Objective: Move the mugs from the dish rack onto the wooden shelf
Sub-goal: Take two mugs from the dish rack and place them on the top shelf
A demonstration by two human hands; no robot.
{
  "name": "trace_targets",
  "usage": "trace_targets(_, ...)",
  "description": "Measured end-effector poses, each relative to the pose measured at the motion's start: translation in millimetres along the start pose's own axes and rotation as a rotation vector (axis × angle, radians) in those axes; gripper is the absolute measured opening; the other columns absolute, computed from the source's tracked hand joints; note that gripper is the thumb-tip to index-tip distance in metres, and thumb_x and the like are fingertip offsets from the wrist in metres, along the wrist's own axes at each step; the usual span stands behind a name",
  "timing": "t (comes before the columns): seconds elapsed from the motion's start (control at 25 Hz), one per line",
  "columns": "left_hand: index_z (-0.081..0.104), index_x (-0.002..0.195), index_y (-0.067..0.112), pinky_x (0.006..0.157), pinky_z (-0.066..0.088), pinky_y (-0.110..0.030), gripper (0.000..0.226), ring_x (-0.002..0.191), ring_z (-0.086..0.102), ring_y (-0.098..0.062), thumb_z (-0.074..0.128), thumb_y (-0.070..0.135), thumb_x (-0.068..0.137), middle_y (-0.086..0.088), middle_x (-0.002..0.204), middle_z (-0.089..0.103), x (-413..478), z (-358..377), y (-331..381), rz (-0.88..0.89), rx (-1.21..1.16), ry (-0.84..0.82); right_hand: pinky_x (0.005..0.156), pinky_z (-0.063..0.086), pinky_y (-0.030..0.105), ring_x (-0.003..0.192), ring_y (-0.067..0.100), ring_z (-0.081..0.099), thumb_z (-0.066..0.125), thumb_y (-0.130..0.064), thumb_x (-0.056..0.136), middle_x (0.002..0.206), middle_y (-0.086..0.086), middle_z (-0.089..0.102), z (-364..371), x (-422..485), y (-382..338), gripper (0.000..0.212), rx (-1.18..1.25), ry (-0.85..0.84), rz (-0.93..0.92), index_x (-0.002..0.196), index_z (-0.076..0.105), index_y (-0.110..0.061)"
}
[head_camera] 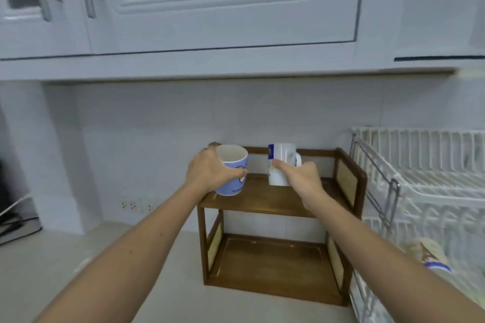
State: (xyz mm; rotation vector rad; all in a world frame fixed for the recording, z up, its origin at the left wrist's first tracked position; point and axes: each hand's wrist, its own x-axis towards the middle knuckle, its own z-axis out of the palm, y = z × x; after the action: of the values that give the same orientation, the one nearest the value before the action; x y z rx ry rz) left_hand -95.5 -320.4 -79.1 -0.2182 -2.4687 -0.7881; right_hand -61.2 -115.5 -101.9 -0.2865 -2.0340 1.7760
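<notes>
A two-tier wooden shelf (265, 199) stands on the counter against the tiled wall. My left hand (210, 172) grips a light blue mug (233, 165) with a cartoon print, held upright and slightly tilted at the left end of the top tier. My right hand (301, 177) holds a white mug (282, 162) with a blue band, its handle pointing right, at the middle of the top tier. Whether either mug rests on the board or hangs just above it is unclear. The white wire dish rack (430, 178) stands right of the shelf.
The shelf's lower tier (270, 262) holds nothing. A patterned item (430, 257) lies in the rack's lower level. White wall cabinets (210, 21) hang overhead. Dark objects (13, 220) sit at the counter's far left.
</notes>
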Motion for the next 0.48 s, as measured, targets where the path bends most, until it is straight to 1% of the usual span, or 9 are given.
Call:
trace_targets(0.12,0.047,0.124,0.021,0.067,0.047,-0.027,0.089,0.095,0.059,-0.021,0.070,0.069,0.052,0.000,0.111,0.064,24,30,-14,-0.028,-0.015,-0.029,0.083,0.055,0.043,0.091,0.024,0.064,0.076,-0.055,0.061,0.104,0.002,0.067,28,28,28,0.068,-0.178,0.086,0.016,0.118,0.055,-0.023)
trace_targets(0.2,0.045,0.127,0.021,0.074,0.052,-0.031,0.093,0.101,0.059,-0.022,0.070,0.069,0.051,0.000,0.114,0.063,36,47,-21,-0.066,-0.030,-0.060,0.086,0.053,0.044,0.098,0.026,0.062,0.075,-0.057,0.063,0.113,0.003,0.064,41,42,43,0.073,-0.228,0.099,0.011,0.124,0.050,-0.025)
trace_targets(0.28,0.044,0.126,0.020,0.080,0.055,-0.035,0.093,0.105,0.058,-0.023,0.073,0.067,0.052,0.000,0.117,0.060,45,61,-27,-0.097,-0.038,-0.082,0.088,0.052,0.048,0.102,0.026,0.060,0.075,-0.055,0.064,0.118,0.004,0.062,48,52,54,0.074,-0.252,0.098,0.012,0.126,0.046,-0.025)
trace_targets(0.36,0.044,0.126,0.019,0.080,0.054,-0.034,0.091,0.107,0.057,-0.023,0.074,0.066,0.054,-0.001,0.119,0.059,51,72,-31,-0.110,-0.011,-0.101,0.088,0.053,0.047,0.102,0.025,0.060,0.077,-0.052,0.064,0.118,0.005,0.061,50,58,62,0.073,-0.276,0.100,-0.003,0.125,0.046,-0.024)
trace_targets(0.48,0.043,0.127,0.017,0.075,0.050,-0.032,0.090,0.107,0.057,-0.024,0.075,0.063,0.056,-0.002,0.119,0.059,57,82,-33,-0.125,-0.007,-0.145,0.089,0.051,0.042,0.106,0.024,0.057,0.080,-0.046,0.065,0.123,0.005,0.058,49,61,68,0.076,-0.283,0.080,-0.032,0.127,0.044,-0.023)
